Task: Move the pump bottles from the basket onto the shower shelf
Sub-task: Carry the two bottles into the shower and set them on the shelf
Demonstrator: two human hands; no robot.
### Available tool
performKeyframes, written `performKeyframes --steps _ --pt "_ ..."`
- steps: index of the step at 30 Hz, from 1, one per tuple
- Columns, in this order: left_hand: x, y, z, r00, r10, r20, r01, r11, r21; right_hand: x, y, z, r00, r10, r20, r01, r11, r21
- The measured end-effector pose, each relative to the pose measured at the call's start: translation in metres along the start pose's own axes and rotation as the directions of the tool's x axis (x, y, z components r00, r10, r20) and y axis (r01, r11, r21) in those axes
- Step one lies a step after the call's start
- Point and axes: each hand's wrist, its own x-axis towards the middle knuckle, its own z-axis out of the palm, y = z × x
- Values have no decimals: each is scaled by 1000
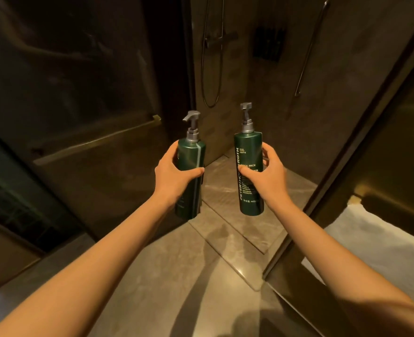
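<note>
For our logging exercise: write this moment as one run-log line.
left hand: grips dark green plastic pump bottle, upright | right hand: grips second green pump bottle, upright | place: shower doorway | shelved: neither

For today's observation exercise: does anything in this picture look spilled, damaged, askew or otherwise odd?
Nothing stands out. The left hand holds one green pump bottle and the right hand holds the other bottle; both are upright, with pumps on top. No spill or damage is visible, though the room is dim.

One head-worn wide-angle view, looking forward and down along both outstretched arms into the open shower stall (249, 69), close over the tiled floor (188, 263), glass door (79, 117) at left.
</note>
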Motion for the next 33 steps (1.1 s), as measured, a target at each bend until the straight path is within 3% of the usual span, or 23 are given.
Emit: performKeyframes --steps 7,12,18,26,33 --pt "100 -24 48 998 -35 58 37 999 -34 87 34 22 999 47 -9 -47 998 -31" --pt "196 -36 80 993 -18 113 28 996 -88 173 41 34 992 60 -112 -65 997 -43" --pt "346 -9 118 980 102 171 -83 990 -115 294 21 36 962 -8 -273 -17 996 -89" --pt "453 -22 180 949 119 292 -78 986 -150 396 74 46 943 72 -326 -119 984 -130" --pt "555 -19 233 969 98 226 -70 989 -132 533 108 44 966 41 -257 -72 991 -115"
